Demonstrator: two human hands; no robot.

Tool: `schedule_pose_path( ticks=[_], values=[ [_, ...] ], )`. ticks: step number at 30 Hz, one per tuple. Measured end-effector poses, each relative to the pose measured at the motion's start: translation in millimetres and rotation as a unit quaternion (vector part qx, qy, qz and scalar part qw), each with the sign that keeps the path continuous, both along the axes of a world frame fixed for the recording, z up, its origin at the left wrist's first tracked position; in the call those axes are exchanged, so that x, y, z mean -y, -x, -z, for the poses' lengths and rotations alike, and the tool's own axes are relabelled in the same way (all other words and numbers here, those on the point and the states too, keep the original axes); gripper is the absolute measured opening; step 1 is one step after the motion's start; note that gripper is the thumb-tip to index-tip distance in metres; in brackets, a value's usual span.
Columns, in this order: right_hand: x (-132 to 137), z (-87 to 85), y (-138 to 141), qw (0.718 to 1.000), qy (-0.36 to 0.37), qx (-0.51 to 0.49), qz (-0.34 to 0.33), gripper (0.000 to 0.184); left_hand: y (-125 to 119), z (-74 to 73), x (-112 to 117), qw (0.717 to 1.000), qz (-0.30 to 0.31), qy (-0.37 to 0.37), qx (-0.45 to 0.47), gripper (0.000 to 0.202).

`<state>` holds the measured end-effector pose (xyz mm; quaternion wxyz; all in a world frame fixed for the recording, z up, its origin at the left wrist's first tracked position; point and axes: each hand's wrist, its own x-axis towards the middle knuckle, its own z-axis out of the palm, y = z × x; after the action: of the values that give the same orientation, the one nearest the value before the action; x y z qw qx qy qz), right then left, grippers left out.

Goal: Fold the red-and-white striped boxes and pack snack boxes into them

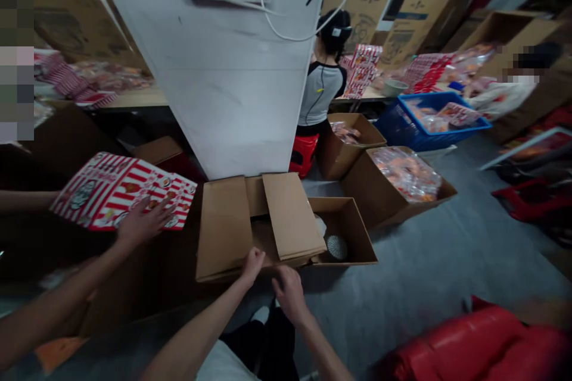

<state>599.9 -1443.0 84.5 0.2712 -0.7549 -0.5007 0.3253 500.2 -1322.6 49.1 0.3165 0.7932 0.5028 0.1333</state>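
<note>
In the head view a brown cardboard box (223,229) sits in front of me, its two side flaps folded inward with a gap between them. My left hand (254,263) is closed at the box's near edge, around the front flap as far as it shows. Just right of it, my right hand (289,289) has its fingers curled against the same edge under the right flap (292,217). What lies inside those fingers is hidden. Through the gap only a bit of the box's inside shows.
On the left a co-worker's hand (145,220) rests on red-and-white striped printed packaging (129,187). Touching my box on the right is an open carton (364,232). Beyond stand a carton of bagged goods (406,175), a blue crate (420,137) and a white pillar (232,83).
</note>
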Motion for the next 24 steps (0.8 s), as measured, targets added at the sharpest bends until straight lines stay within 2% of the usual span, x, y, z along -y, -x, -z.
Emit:
schedule_pose_path(
  ticks=[2,4,7,10,13,17,21,24],
  values=[
    [-41,13.9,-15,0.977,0.047,0.144,-0.152,0.036,1,2.3,-11,0.998,0.032,-0.037,-0.036,0.024],
    [-73,28.6,-32,0.937,0.079,0.204,-0.272,0.04,2,2.2,-22,0.992,0.075,-0.069,-0.07,0.021],
    [-101,45.1,-58,0.91,0.083,0.205,-0.35,0.034,5,-6.9,-32,0.979,0.141,-0.103,-0.107,0.011],
    [-109,52.4,-76,0.89,0.074,0.21,-0.398,0.03,16,-27.2,-38,0.97,0.167,-0.121,-0.128,0.012],
    [-116,56.5,-74,0.875,0.081,0.213,-0.427,0.027,41,-52.2,-42,0.969,0.15,-0.131,-0.144,0.014],
    [-144,69.1,-41,0.877,0.106,0.199,-0.425,0.026,79,-78.2,-48,0.97,0.117,-0.145,-0.154,0.008],
    [-192,91.5,-8,0.902,0.122,0.177,-0.375,0.031,106,-88.8,-52,0.974,0.071,-0.169,-0.136,0.014],
    [-224,109.2,-7,0.922,0.112,0.163,-0.333,0.036,128,-90.5,-55,0.972,0.039,-0.184,-0.138,0.018]
  ],
)
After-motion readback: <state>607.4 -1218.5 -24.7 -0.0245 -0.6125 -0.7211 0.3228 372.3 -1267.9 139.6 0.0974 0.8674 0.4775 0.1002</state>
